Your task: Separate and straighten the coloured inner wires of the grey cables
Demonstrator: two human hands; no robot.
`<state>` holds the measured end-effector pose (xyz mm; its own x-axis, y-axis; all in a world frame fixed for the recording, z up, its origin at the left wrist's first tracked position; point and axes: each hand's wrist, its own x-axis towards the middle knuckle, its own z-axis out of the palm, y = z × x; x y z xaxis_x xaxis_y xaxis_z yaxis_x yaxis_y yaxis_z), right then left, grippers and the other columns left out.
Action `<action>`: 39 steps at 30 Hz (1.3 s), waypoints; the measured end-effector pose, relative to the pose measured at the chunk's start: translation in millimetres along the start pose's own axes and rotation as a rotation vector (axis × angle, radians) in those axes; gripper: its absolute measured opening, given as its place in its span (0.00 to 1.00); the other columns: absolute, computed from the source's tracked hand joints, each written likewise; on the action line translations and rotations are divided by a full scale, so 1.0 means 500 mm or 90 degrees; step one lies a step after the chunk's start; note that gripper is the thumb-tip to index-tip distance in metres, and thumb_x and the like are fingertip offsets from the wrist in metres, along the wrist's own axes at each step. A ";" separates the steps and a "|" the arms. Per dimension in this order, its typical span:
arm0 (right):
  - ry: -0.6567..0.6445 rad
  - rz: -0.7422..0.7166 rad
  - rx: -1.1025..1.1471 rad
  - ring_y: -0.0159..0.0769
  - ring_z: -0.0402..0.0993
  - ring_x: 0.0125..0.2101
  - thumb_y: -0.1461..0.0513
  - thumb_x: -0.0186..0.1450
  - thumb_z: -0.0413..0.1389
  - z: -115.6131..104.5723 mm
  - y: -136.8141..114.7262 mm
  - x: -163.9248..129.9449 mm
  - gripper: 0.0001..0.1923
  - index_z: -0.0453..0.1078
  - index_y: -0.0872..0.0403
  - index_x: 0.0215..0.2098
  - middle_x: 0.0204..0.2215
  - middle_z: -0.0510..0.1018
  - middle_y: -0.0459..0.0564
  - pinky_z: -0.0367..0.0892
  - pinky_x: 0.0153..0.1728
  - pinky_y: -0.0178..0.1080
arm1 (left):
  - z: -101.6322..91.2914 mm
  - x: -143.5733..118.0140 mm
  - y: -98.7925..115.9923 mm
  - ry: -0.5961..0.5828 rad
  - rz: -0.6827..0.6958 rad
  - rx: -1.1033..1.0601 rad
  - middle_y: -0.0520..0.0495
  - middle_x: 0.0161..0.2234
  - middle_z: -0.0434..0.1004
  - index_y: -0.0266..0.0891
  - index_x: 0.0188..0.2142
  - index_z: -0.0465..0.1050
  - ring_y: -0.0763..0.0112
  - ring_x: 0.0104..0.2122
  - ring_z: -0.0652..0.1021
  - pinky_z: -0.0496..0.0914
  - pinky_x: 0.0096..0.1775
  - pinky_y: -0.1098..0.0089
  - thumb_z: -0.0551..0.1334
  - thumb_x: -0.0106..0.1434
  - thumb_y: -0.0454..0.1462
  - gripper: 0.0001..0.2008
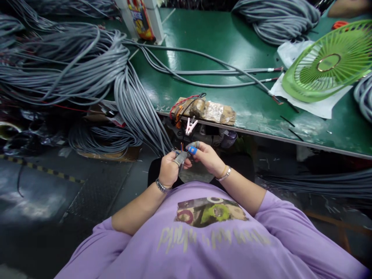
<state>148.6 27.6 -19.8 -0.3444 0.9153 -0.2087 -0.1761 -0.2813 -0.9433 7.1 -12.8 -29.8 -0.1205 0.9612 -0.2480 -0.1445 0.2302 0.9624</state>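
Note:
Both my hands meet close in front of me, just below the bench edge. My left hand [171, 169] is closed on the end of a grey cable, and a grey wrap covers its thumb. Thin coloured wires [182, 146] stick up from between the hands. My right hand [207, 157] pinches at the same cable end, with blue tape round one finger; the exact spot it grips is hidden. A bundle of grey cables [139, 104] hangs over the bench edge towards my left hand. Just above my hands a pink clip [191, 126] hangs at the edge.
On the green bench [200, 35] lie grey cables with stripped ends [274, 99], a cardboard-backed fixture [213, 111] and a green fan [328, 62]. A large cable heap [72, 62] fills the left; another coil [279, 19] lies at the back, near another person's arm [348, 7].

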 end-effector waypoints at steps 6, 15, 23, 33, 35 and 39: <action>-0.023 0.008 -0.015 0.26 0.64 0.24 0.53 0.52 0.64 -0.004 -0.006 0.002 0.17 0.70 0.56 0.34 0.27 0.73 0.45 0.59 0.23 0.31 | -0.002 0.002 0.000 -0.003 0.019 0.011 0.47 0.21 0.78 0.35 0.24 0.73 0.71 0.20 0.78 0.71 0.25 0.73 0.67 0.54 0.46 0.15; 0.014 -0.004 0.015 0.26 0.62 0.23 0.57 0.51 0.63 0.002 0.004 -0.005 0.12 0.67 0.56 0.27 0.22 0.70 0.43 0.58 0.23 0.31 | -0.001 0.001 -0.005 0.019 0.045 -0.003 0.48 0.21 0.78 0.35 0.27 0.74 0.70 0.21 0.78 0.72 0.24 0.72 0.66 0.55 0.45 0.13; -0.006 0.007 0.010 0.25 0.61 0.22 0.60 0.49 0.62 0.001 0.010 -0.017 0.10 0.67 0.56 0.25 0.21 0.70 0.42 0.57 0.23 0.31 | 0.001 0.003 -0.001 0.063 0.045 -0.031 0.49 0.21 0.78 0.36 0.26 0.74 0.70 0.20 0.78 0.72 0.26 0.71 0.67 0.54 0.44 0.13; -0.008 -0.007 -0.027 0.24 0.59 0.20 0.50 0.50 0.65 0.000 -0.009 0.003 0.19 0.65 0.56 0.25 0.20 0.68 0.41 0.56 0.20 0.31 | 0.002 -0.006 0.002 0.019 0.036 -0.002 0.48 0.20 0.77 0.36 0.26 0.72 0.70 0.20 0.78 0.71 0.23 0.72 0.67 0.54 0.46 0.15; -0.023 -0.009 -0.028 0.24 0.59 0.20 0.52 0.50 0.65 -0.002 -0.008 0.002 0.18 0.66 0.56 0.26 0.20 0.68 0.41 0.56 0.20 0.31 | 0.000 -0.005 -0.001 0.019 0.031 0.002 0.48 0.20 0.78 0.36 0.26 0.72 0.70 0.20 0.78 0.71 0.24 0.72 0.68 0.53 0.47 0.15; -0.022 -0.019 -0.027 0.25 0.61 0.22 0.57 0.51 0.62 -0.004 -0.006 -0.004 0.12 0.66 0.56 0.27 0.21 0.69 0.41 0.58 0.22 0.31 | 0.000 -0.001 -0.005 0.022 0.018 -0.004 0.49 0.20 0.78 0.36 0.27 0.72 0.69 0.20 0.78 0.72 0.25 0.72 0.68 0.52 0.47 0.16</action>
<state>151.8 27.2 -17.0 -0.3713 0.9126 -0.1713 -0.1475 -0.2401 -0.9595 7.7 -13.8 -31.9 -0.1585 0.9617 -0.2237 -0.1468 0.2011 0.9685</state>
